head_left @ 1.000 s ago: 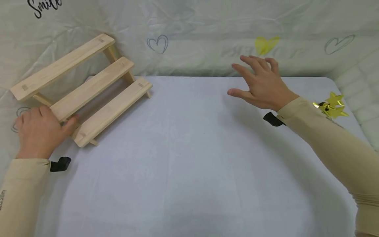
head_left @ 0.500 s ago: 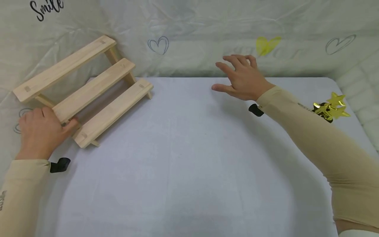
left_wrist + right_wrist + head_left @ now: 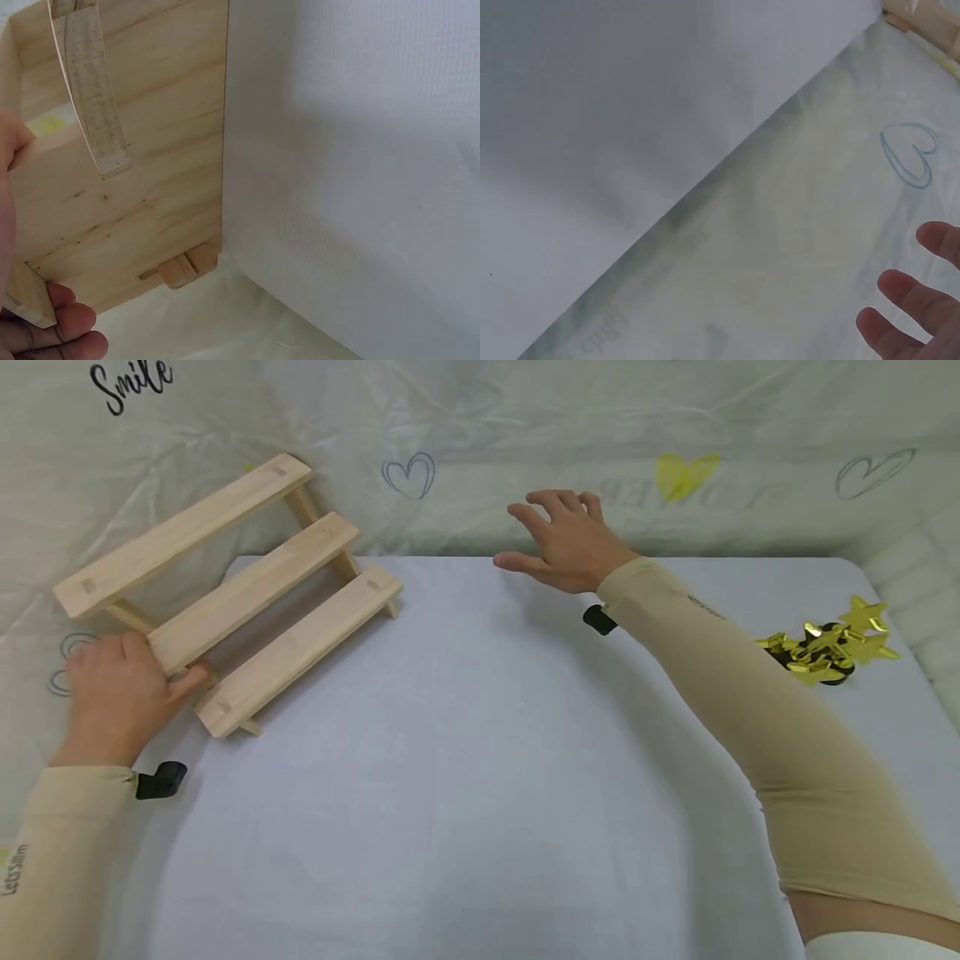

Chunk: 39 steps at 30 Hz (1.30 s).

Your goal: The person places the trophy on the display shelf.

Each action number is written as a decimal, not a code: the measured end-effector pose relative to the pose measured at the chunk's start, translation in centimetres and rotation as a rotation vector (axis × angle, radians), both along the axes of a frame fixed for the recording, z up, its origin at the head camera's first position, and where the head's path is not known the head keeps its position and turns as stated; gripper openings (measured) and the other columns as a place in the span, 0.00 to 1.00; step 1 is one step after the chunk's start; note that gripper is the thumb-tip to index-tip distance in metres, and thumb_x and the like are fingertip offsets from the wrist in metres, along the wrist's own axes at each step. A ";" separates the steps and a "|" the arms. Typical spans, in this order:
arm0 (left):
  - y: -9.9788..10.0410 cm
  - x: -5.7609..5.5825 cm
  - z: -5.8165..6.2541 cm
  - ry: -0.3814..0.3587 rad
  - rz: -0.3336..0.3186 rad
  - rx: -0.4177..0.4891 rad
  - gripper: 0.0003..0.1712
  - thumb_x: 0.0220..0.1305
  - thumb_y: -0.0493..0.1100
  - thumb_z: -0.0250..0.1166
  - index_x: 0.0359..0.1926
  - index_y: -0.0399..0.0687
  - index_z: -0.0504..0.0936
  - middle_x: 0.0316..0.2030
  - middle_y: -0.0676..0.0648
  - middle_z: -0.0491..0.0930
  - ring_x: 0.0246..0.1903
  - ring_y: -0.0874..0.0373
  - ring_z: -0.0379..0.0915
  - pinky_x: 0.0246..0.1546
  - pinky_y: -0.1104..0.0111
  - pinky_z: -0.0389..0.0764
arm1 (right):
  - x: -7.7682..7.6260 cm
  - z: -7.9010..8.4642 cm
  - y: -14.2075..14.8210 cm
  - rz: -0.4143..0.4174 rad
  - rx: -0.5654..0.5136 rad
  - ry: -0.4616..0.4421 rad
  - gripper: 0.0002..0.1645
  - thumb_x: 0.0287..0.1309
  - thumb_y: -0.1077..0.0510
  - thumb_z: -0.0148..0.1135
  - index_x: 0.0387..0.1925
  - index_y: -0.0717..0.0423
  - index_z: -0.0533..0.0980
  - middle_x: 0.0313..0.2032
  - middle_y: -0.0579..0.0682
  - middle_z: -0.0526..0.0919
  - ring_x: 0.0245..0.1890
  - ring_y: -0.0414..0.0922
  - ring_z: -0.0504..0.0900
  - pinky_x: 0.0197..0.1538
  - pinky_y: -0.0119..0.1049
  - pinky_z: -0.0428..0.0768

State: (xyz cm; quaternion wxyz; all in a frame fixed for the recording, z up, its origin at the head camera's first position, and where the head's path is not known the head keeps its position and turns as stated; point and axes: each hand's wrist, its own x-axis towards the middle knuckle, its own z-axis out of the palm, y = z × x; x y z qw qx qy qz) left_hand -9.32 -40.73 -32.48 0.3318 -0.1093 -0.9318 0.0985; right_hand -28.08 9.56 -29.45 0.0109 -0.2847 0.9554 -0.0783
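Observation:
A three-step wooden display stand [image 3: 251, 602] stands slanted at the left of the white table in the head view. My left hand [image 3: 120, 693] grips its near left end, thumb over the frame between the middle and lowest steps. In the left wrist view, fingertips [image 3: 75, 322] curl round a wooden edge of the stand [image 3: 112, 210]. My right hand [image 3: 566, 539] hovers over the table's far edge, fingers spread and slightly bent, holding nothing. Its fingertips [image 3: 900, 289] show against the backdrop in the right wrist view, apart from the stand.
A bunch of shiny gold star decorations with black parts [image 3: 825, 647] lies at the table's right, partly behind my right sleeve. A pale sheet with printed hearts [image 3: 408, 477] hangs behind the white table [image 3: 450, 777].
My right hand has moved left along the table's far edge, towards the stand, uncovering more of the gold stars. My left hand keeps its grip; the whole view has shifted slightly.

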 end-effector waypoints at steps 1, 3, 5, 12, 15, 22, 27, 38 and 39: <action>0.0 0.0 -0.1 0.001 -0.005 0.001 0.48 0.65 0.75 0.34 0.17 0.32 0.59 0.12 0.33 0.59 0.12 0.33 0.59 0.14 0.57 0.48 | -0.2 0.0 -0.3 0.002 0.005 0.003 0.52 0.58 0.17 0.32 0.75 0.39 0.51 0.76 0.54 0.52 0.76 0.60 0.50 0.70 0.66 0.44; 0.0 0.0 -0.2 0.007 -0.011 0.022 0.48 0.64 0.75 0.36 0.17 0.31 0.60 0.12 0.32 0.60 0.13 0.31 0.60 0.14 0.54 0.49 | -0.4 -0.1 -1.1 0.009 0.016 0.012 0.52 0.57 0.17 0.32 0.75 0.39 0.51 0.75 0.54 0.53 0.76 0.58 0.50 0.70 0.65 0.45; 0.1 0.0 -0.4 0.015 -0.020 0.047 0.47 0.63 0.75 0.38 0.18 0.30 0.61 0.13 0.31 0.60 0.14 0.30 0.60 0.16 0.52 0.50 | -0.6 -0.1 -1.9 0.021 0.034 0.016 0.53 0.57 0.16 0.32 0.75 0.39 0.50 0.75 0.53 0.53 0.76 0.58 0.51 0.71 0.64 0.45; 0.3 -0.1 -0.5 0.047 -0.045 0.077 0.43 0.59 0.70 0.44 0.17 0.30 0.61 0.13 0.32 0.60 0.14 0.31 0.58 0.16 0.51 0.50 | -0.6 -0.1 -4.9 0.082 0.082 0.014 0.55 0.55 0.15 0.30 0.76 0.39 0.47 0.76 0.52 0.50 0.76 0.57 0.51 0.72 0.63 0.45; 0.6 -0.1 -0.3 0.058 -0.074 0.064 0.40 0.57 0.67 0.47 0.17 0.30 0.62 0.12 0.34 0.59 0.13 0.32 0.58 0.16 0.52 0.50 | -0.4 -0.2 -5.8 0.097 0.085 0.007 0.55 0.55 0.15 0.30 0.75 0.39 0.47 0.76 0.52 0.51 0.76 0.57 0.50 0.74 0.63 0.44; 1.2 -0.3 -0.1 0.078 -0.138 0.063 0.36 0.54 0.63 0.50 0.19 0.28 0.64 0.12 0.33 0.60 0.15 0.32 0.59 0.19 0.48 0.54 | -0.4 -0.5 -8.3 0.136 0.121 0.035 0.56 0.53 0.13 0.30 0.75 0.39 0.48 0.75 0.52 0.53 0.75 0.55 0.53 0.73 0.62 0.48; 1.1 -0.2 -0.2 0.095 -0.157 0.046 0.37 0.56 0.65 0.49 0.18 0.30 0.63 0.11 0.37 0.57 0.12 0.35 0.57 0.17 0.52 0.51 | -0.3 -1.0 -10.7 0.181 0.129 0.075 0.58 0.51 0.12 0.29 0.75 0.41 0.49 0.75 0.52 0.56 0.74 0.55 0.57 0.73 0.61 0.51; 1.1 0.1 -0.8 0.005 -0.123 0.077 0.39 0.57 0.69 0.45 0.21 0.32 0.63 0.14 0.36 0.60 0.17 0.35 0.60 0.21 0.51 0.54 | 0.5 -0.7 -14.5 0.238 0.103 0.128 0.62 0.52 0.12 0.29 0.75 0.50 0.48 0.73 0.50 0.60 0.73 0.52 0.60 0.71 0.59 0.56; 1.1 0.1 -0.8 -0.009 -0.120 0.083 0.40 0.57 0.69 0.45 0.21 0.32 0.63 0.15 0.35 0.61 0.17 0.35 0.60 0.21 0.50 0.55 | 0.5 -0.6 -14.7 0.239 0.107 0.129 0.62 0.52 0.13 0.30 0.75 0.50 0.48 0.73 0.50 0.60 0.73 0.52 0.60 0.72 0.58 0.56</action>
